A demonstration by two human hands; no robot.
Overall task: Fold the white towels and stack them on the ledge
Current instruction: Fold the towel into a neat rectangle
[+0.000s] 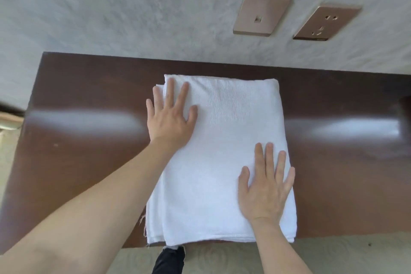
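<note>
A folded white towel (pixel 222 140) lies in layers on the dark brown wooden ledge (pixel 84 140), reaching from near the wall to the ledge's front edge. My left hand (pixel 171 115) lies flat on the towel's far left corner, fingers straight and spread. My right hand (pixel 265 187) presses flat on the near right part of the towel, fingers straight. Layer edges show along the towel's left side and front, with a frayed thread at the near left corner.
A grey textured wall (pixel 111 11) rises behind the ledge, carrying two bronze plates: a switch plate (pixel 262 14) and a power socket (pixel 327 22). Below the ledge's front edge I see patterned floor and a dark shoe (pixel 170 260).
</note>
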